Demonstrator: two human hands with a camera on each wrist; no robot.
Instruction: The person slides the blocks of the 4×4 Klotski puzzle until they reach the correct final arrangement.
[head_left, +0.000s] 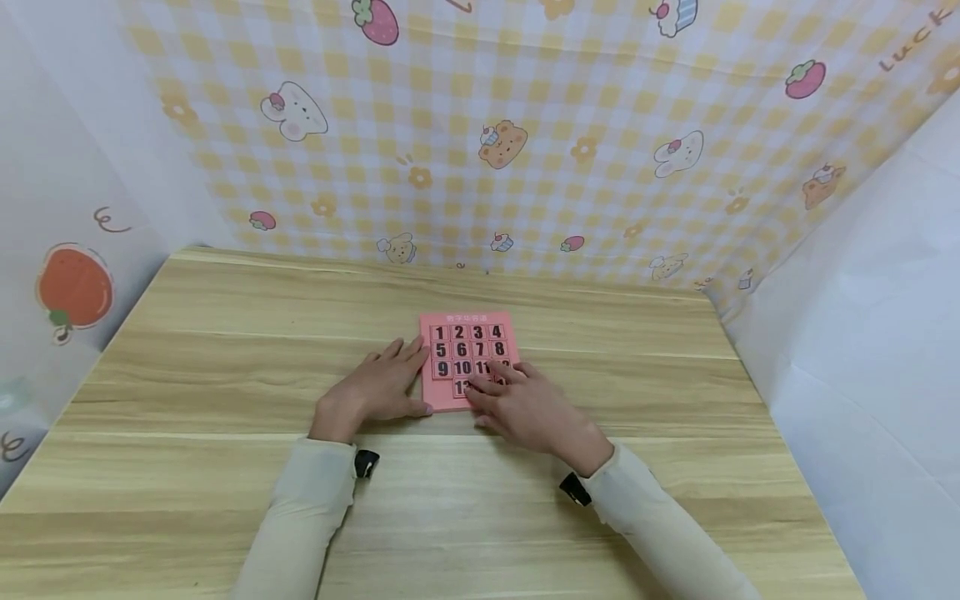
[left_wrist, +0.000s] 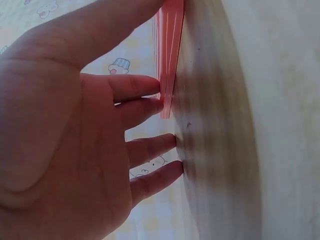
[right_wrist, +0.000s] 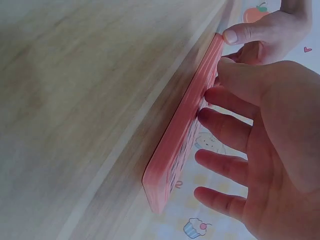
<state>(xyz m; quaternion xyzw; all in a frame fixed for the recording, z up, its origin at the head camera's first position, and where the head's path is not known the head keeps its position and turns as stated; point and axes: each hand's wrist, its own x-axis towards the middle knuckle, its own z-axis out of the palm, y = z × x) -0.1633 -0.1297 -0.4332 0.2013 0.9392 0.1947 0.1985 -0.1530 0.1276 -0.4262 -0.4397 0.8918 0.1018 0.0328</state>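
Observation:
A pink number sliding puzzle (head_left: 437,397) lies flat on the wooden table. Its black-numbered tiles (head_left: 460,349) read 1 to 11 in order through the upper rows, and 13 shows in the bottom row. The bottom-left slot holds no tile. My left hand (head_left: 381,385) rests at the puzzle's left side, fingertips touching that edge and the thumb at the near left corner. Over the lower right part, my right hand (head_left: 528,408) touches the tiles with its fingertips, fingers spread. It covers several of the lower right tiles. In the right wrist view the puzzle's pink side (right_wrist: 175,135) shows edge-on.
The wooden table (head_left: 225,333) extends around the puzzle on all sides. Behind it hangs a yellow checked cloth (head_left: 450,100) with cartoon prints. White sheets stand at the left (head_left: 45,167) and right (head_left: 862,292). Black straps (head_left: 366,463) show at both wrists.

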